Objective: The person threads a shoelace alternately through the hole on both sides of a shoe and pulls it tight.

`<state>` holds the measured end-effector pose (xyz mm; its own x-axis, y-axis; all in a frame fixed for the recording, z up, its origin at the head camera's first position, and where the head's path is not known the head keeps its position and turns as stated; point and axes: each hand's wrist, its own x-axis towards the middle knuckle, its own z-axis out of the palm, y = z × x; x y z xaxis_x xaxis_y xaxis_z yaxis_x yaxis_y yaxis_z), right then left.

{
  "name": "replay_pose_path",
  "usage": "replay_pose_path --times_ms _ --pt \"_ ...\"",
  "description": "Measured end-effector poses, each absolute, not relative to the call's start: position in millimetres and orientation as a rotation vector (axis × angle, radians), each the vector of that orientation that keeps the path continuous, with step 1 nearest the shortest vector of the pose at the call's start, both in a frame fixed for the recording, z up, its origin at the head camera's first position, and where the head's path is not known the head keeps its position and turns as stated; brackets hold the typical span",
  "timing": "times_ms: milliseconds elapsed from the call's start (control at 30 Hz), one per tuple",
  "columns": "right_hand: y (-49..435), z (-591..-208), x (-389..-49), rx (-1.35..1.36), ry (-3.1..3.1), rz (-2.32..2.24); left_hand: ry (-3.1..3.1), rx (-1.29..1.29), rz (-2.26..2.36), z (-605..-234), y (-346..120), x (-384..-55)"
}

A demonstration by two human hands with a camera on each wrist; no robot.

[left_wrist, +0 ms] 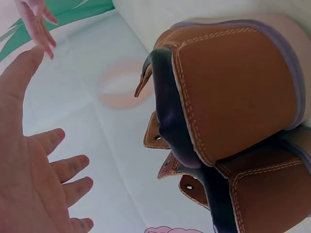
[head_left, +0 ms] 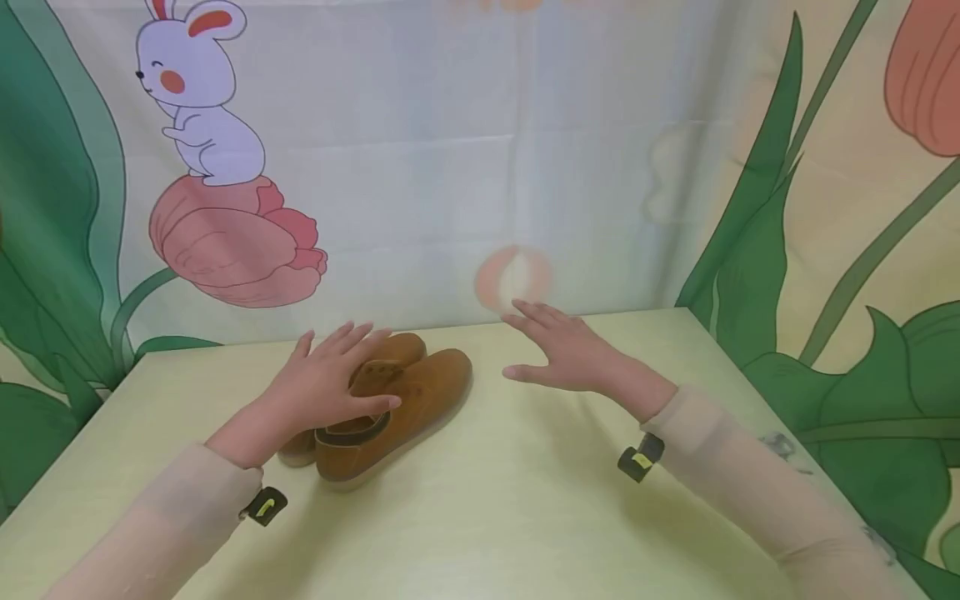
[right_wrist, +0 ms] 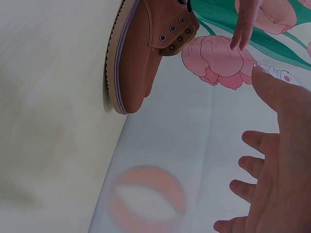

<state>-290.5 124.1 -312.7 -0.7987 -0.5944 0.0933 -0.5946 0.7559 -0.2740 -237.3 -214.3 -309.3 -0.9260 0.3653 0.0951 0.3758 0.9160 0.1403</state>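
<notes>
Two brown leather shoes stand side by side on the pale table, toes toward the back right. The nearer shoe [head_left: 427, 400] shows its whole side; the farther shoe [head_left: 408, 343] is partly covered by it and by my left hand. Fingers spread, my left hand [head_left: 322, 387] hovers above the shoes and holds nothing. To the right of them my right hand [head_left: 566, 350] is raised over the table, fingers spread, also holding nothing. In the left wrist view the heels [left_wrist: 233, 92] and lace flaps appear; the right wrist view shows a toe [right_wrist: 129, 82] and metal eyelets [right_wrist: 172, 29].
The pale table [head_left: 480, 533] ends at a hanging cloth [head_left: 420, 167] printed with a rabbit, tulips and leaves. Each wrist wears a small black device with a yellow mark, one at the left cuff [head_left: 266, 506] and one at the right cuff [head_left: 641, 458].
</notes>
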Motion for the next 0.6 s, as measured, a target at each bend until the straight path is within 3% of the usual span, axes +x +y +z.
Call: replay_pose_path --times_ms 600 --pt "101 -321 -292 1.065 -2.922 0.509 -3.110 -0.614 -0.342 -334 -209 -242"
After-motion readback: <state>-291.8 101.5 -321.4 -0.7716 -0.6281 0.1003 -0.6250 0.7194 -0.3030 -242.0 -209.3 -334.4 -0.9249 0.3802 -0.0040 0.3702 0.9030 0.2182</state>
